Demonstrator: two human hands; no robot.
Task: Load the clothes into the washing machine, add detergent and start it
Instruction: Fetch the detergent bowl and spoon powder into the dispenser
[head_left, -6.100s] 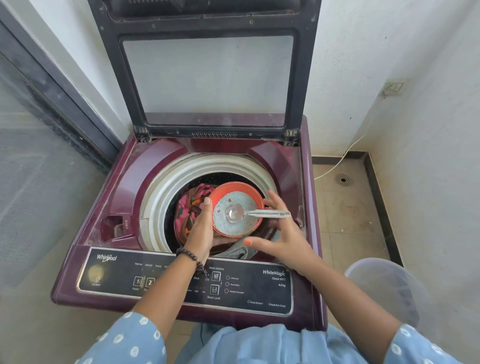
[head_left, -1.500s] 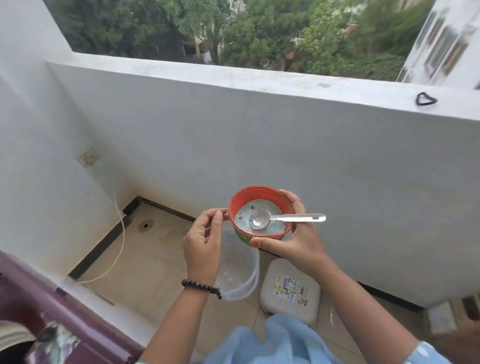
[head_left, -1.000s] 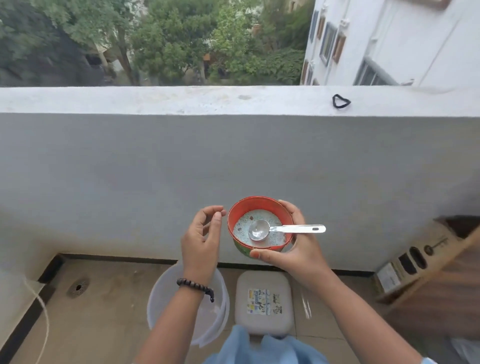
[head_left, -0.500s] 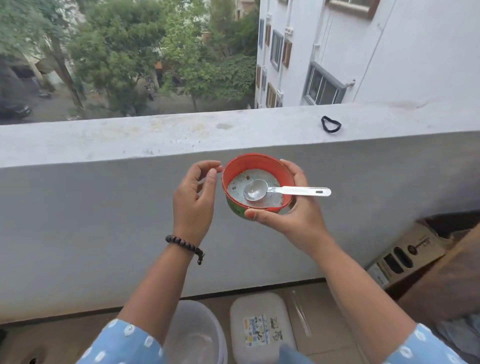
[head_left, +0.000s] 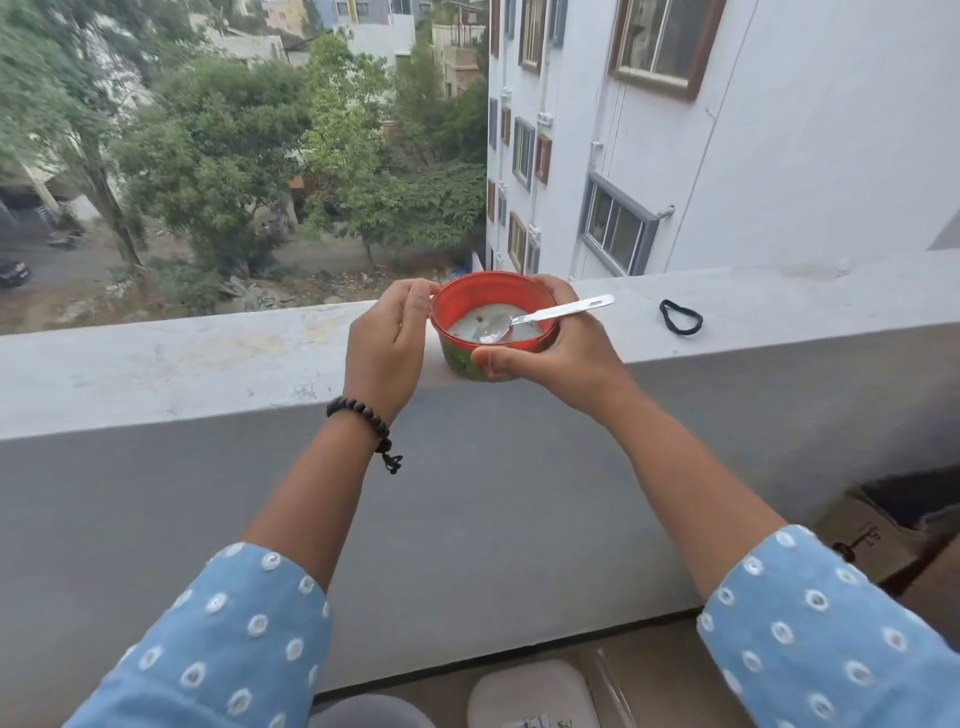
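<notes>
An orange bowl holding white detergent powder and a metal spoon is at the top of the balcony parapet ledge. My right hand grips the bowl from the right, thumb across its front and fingers round its back. My left hand is at the bowl's left rim, its fingertips pinching the rim. Whether the bowl rests on the ledge or hovers just above it cannot be told. The washing machine and the clothes are out of view.
A black hair band lies on the ledge to the right of the bowl. Beyond the ledge is a drop to a street with trees. On the floor below are a white box lid, a bucket rim and a cardboard box.
I have turned from the washing machine to the parapet. Both hands have raised the bowl up to the top of the ledge.
</notes>
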